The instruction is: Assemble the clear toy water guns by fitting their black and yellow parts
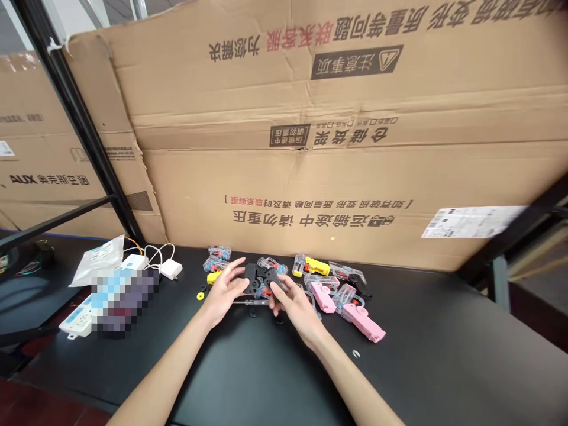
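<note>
Forearms reach in from 7 and 5 o'clock over a black bench [248,378]. An angular black plastic assembly [252,277] sits between the hands: the right hand [295,305] pinches its 3 o'clock side; the left hand [222,293], fingers extended, meets its 9 o'clock edge, grip impossible to tell.

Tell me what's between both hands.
Head view: between left hand and right hand sit black plastic parts; just below in the picture, a partly hidden clear piece, then what looks like a screwdriver.
</note>
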Demonstrator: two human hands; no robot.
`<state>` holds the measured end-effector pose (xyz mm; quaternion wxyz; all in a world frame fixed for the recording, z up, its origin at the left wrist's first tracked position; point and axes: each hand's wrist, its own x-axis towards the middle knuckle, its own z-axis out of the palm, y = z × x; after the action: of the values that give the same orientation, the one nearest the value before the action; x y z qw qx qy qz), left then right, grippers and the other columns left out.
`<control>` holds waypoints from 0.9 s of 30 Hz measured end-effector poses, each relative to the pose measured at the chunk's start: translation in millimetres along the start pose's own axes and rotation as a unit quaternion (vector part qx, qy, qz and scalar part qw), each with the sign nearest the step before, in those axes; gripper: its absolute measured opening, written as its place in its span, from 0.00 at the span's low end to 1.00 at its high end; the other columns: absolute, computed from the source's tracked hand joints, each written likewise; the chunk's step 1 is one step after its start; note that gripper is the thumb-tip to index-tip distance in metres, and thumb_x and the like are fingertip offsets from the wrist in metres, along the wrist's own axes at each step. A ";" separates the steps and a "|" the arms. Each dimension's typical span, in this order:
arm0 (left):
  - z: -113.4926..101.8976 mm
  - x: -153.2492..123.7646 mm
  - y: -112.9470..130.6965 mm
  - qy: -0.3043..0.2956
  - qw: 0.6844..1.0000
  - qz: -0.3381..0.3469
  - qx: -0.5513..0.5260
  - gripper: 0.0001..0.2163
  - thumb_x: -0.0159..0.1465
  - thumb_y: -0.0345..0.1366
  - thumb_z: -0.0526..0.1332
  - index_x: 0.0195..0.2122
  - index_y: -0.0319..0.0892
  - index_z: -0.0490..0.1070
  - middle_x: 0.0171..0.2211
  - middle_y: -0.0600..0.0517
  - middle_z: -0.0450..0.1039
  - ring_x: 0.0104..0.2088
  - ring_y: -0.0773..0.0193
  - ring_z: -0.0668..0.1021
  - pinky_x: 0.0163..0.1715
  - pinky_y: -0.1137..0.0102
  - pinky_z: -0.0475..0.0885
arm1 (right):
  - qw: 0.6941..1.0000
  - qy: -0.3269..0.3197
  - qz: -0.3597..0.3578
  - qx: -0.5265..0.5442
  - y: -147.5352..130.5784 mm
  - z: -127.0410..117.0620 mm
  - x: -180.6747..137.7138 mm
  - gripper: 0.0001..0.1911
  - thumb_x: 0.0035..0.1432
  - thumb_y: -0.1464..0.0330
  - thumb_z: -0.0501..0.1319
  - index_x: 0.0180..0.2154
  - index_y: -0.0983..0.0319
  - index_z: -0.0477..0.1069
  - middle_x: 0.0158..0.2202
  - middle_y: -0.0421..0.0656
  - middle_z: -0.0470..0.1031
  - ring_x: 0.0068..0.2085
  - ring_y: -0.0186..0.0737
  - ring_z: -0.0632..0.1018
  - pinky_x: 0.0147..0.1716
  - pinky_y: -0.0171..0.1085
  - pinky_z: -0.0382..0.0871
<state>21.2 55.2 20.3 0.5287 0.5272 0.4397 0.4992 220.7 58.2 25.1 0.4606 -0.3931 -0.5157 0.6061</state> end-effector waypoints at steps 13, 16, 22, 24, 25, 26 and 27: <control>16.1 -13.2 4.2 -0.111 0.967 0.026 0.229 0.15 0.66 0.39 0.58 0.52 0.45 0.75 0.50 0.46 0.77 0.48 0.58 0.77 0.53 0.61 0.71 | 0.960 0.211 -0.113 0.143 -45.0 -99.4 4.1 0.22 0.44 0.55 0.75 0.33 0.61 0.71 0.31 0.39 0.74 0.25 0.31 0.71 0.18 0.31 0.63; 24.3 -18.7 2.7 -0.159 0.941 0.058 0.294 0.14 0.66 0.37 0.58 0.51 0.47 0.75 0.51 0.48 0.77 0.52 0.57 0.75 0.58 0.59 0.68 | 0.937 0.297 -0.136 0.127 -48.0 -133.7 3.9 0.22 0.39 0.59 0.77 0.30 0.61 0.70 0.31 0.38 0.74 0.27 0.31 0.73 0.23 0.31 0.67; 27.8 -22.9 -3.2 -0.187 0.908 0.104 0.360 0.12 0.68 0.36 0.56 0.50 0.46 0.74 0.49 0.48 0.76 0.52 0.56 0.72 0.56 0.57 0.69 | 0.889 0.438 -0.080 -0.108 -35.7 -190.8 -0.1 0.15 0.41 0.60 0.69 0.30 0.60 0.69 0.28 0.38 0.73 0.26 0.32 0.71 0.26 0.34 0.67; 25.9 -21.7 -5.5 -0.169 0.902 0.117 0.381 0.11 0.68 0.36 0.55 0.48 0.47 0.75 0.49 0.48 0.75 0.52 0.55 0.72 0.56 0.55 0.69 | 0.872 0.462 -0.049 -0.155 -28.9 -202.5 -1.1 0.17 0.39 0.61 0.69 0.32 0.60 0.70 0.27 0.38 0.72 0.24 0.33 0.70 0.25 0.36 0.65; 25.3 -20.9 -6.4 -0.158 0.899 0.122 0.390 0.11 0.68 0.36 0.55 0.47 0.47 0.75 0.49 0.48 0.75 0.52 0.55 0.72 0.56 0.55 0.68 | 0.866 0.468 -0.035 -0.170 -25.6 -206.0 -1.4 0.17 0.38 0.61 0.69 0.32 0.60 0.71 0.27 0.38 0.72 0.25 0.34 0.69 0.26 0.36 0.64; 24.9 -20.1 -7.1 -0.146 0.897 0.126 0.399 0.11 0.68 0.36 0.55 0.46 0.47 0.75 0.48 0.48 0.74 0.52 0.55 0.72 0.56 0.54 0.68 | 0.862 0.470 -0.021 -0.188 -22.7 -208.0 -1.5 0.18 0.37 0.60 0.70 0.32 0.61 0.72 0.27 0.39 0.72 0.26 0.35 0.70 0.27 0.37 0.64; 24.9 -19.5 -7.6 -0.133 0.895 0.131 0.406 0.11 0.68 0.35 0.55 0.46 0.47 0.75 0.48 0.48 0.74 0.51 0.55 0.72 0.56 0.54 0.68 | 0.860 0.467 -0.008 -0.204 -20.2 -208.7 -1.2 0.19 0.35 0.60 0.70 0.31 0.61 0.72 0.27 0.40 0.72 0.27 0.36 0.71 0.28 0.38 0.64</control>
<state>44.2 33.3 13.0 0.2518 0.8105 0.4563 0.2673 422.7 112.8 11.8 0.5616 -0.7114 -0.3554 0.2285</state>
